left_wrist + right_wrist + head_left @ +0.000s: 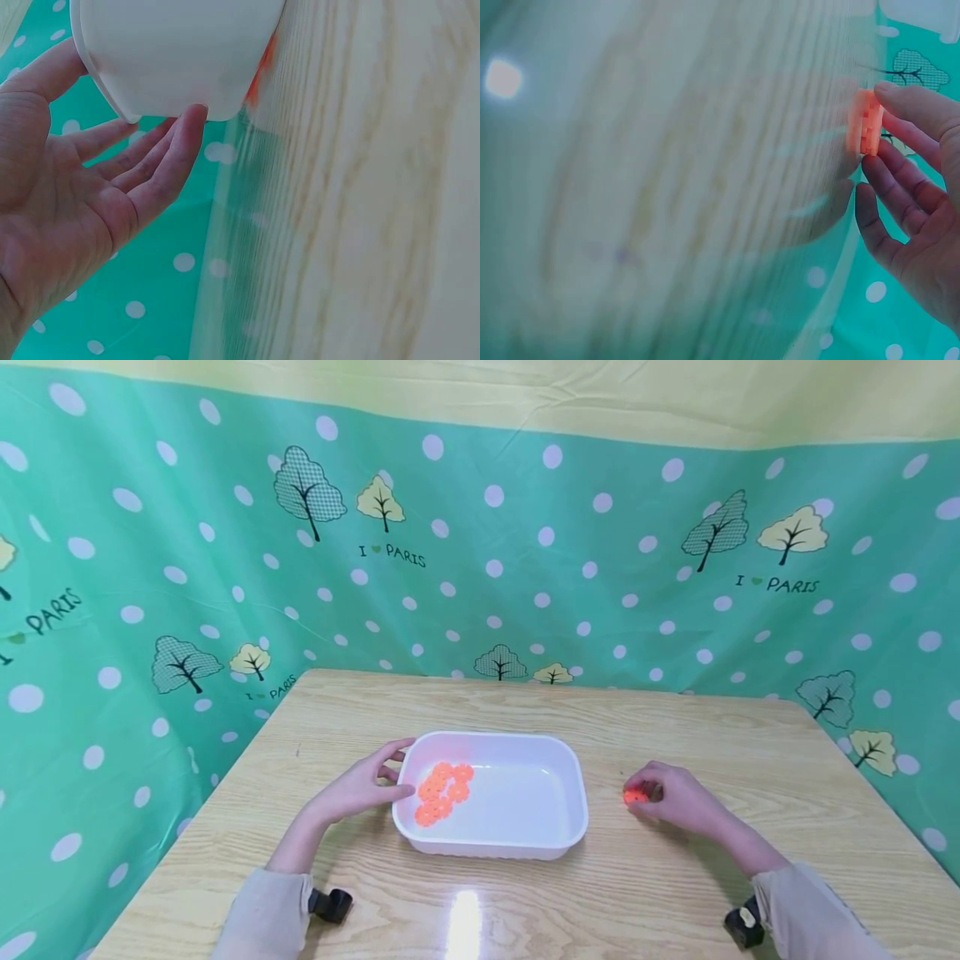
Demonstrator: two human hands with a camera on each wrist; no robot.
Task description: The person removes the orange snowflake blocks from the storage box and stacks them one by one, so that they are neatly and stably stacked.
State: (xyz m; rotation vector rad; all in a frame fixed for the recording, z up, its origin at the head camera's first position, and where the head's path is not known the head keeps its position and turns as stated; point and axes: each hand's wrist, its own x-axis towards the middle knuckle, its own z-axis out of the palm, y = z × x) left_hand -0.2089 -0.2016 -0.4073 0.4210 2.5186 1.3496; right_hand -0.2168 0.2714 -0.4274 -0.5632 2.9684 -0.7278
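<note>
A white rectangular plastic tub [517, 810] stands on the wooden table. Several orange discs with notched edges [433, 787] lie together at its left end. My left hand [367, 785] holds that end, the thumb over the rim and the other fingers along the outer wall; the left wrist view shows the fingertips against the tub [172, 60]. To the right of the tub, my right hand [675, 797] pinches an orange plastic piece [869, 124] between thumb and fingers, down at the tabletop. Its face is mostly hidden by the fingers.
The wooden tabletop [480, 702] reaches back to a green polka-dot curtain [517, 568] printed with trees. Black straps with small devices sit at both wrists, the left device [332, 906] close above the table. A light reflection shows near the front.
</note>
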